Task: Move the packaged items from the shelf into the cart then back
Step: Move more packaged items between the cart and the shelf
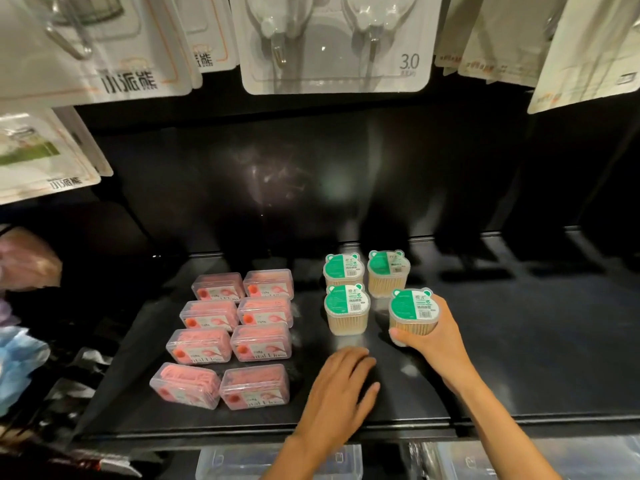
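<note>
gripping round clear green-lidded tub (414, 311), right hand (438, 336), glossy black shelf (519, 341)

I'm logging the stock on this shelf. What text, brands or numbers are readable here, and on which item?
"小派熊": hook card, top left.
"小派熊": lower card, left edge.
"3.0": clear hook pack; smaller print beneath is blurred.
"...tal Flo...", partly legible: pink boxes.
Green-lidded tubs, including the one the right hand holds: lid print too small to read.
Cards at top right: blurred.
</note>
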